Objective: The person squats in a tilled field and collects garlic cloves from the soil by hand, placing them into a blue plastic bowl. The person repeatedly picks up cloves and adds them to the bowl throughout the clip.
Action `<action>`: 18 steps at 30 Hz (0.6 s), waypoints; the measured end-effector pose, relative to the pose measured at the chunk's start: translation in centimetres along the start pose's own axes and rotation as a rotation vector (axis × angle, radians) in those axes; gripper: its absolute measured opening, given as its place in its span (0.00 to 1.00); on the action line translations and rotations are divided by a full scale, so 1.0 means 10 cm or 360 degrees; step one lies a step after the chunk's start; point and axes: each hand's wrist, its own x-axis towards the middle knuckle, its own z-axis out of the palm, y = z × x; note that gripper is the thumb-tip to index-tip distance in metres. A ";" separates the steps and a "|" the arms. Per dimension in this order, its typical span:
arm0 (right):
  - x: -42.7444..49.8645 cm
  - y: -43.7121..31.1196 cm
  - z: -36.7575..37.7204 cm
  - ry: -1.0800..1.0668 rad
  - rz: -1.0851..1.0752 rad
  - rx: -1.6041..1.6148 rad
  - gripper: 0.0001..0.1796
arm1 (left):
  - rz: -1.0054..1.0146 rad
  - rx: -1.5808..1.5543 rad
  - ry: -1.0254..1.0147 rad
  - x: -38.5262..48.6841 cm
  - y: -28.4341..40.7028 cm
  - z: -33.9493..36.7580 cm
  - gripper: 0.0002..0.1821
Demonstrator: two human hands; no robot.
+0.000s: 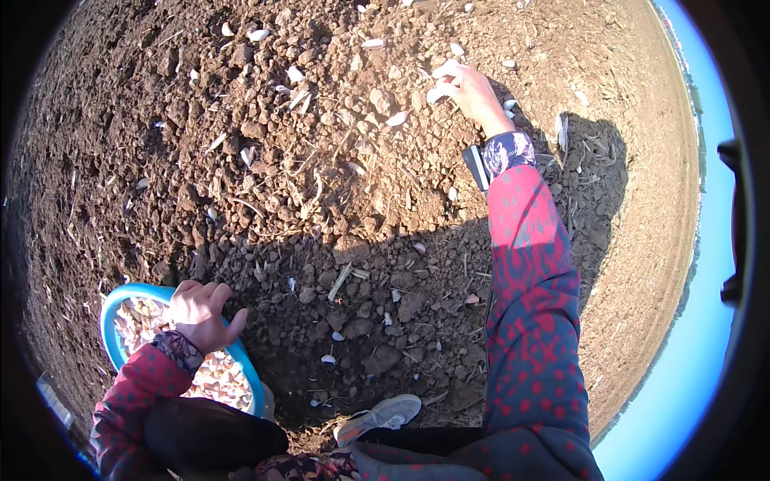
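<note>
My right hand [473, 95] is stretched out low over sunlit, cloddy soil. A pale garlic clove [434, 95] shows at its thumb and fingertips, which look closed on it. At the lower left, my left hand [203, 314] grips the upper rim of a light-blue plastic basin [248, 368], thumb pointing outward. Peeled-apart garlic cloves [219, 380] fill much of the basin, partly hidden by my forearm. More single cloves lie about on the ground near my right hand, including one garlic clove [397, 118] to its left and another clove [457, 49] just beyond it.
Dry stalk pieces [341, 281] and clods are strewn over the tilled soil [337, 198]. My shadow darkens the nearer ground. A grey shoe [385, 415] stands at the bottom, beside my dark-trousered knee [210, 433]. Open field stretches to the right under blue sky.
</note>
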 end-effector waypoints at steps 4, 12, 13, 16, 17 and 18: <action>0.02 -0.09 -0.05 0.0104 -0.0173 -0.0248 0.07 | 0.0000 -0.0004 0.0016 -0.01 -0.01 0.01 0.17; 0.38 -0.02 0.13 0.0361 0.0041 -0.0333 0.01 | 0.0020 -0.0032 0.0025 0.00 -0.02 0.01 0.18; 0.42 -0.01 0.15 0.0329 0.0189 -0.0270 0.02 | 0.0028 -0.0013 0.0022 0.00 -0.03 0.01 0.18; 0.47 -0.03 0.14 0.0151 0.0356 -0.0354 0.04 | 0.0033 -0.0011 -0.0022 0.01 -0.03 0.00 0.18; 0.47 -0.05 0.12 0.0117 0.0276 -0.0404 0.05 | 0.0027 -0.0019 -0.0010 0.01 -0.03 0.00 0.18; 0.49 -0.08 0.11 0.0071 0.0318 -0.0484 0.06 | 0.0022 -0.0022 0.0000 0.02 -0.03 0.00 0.18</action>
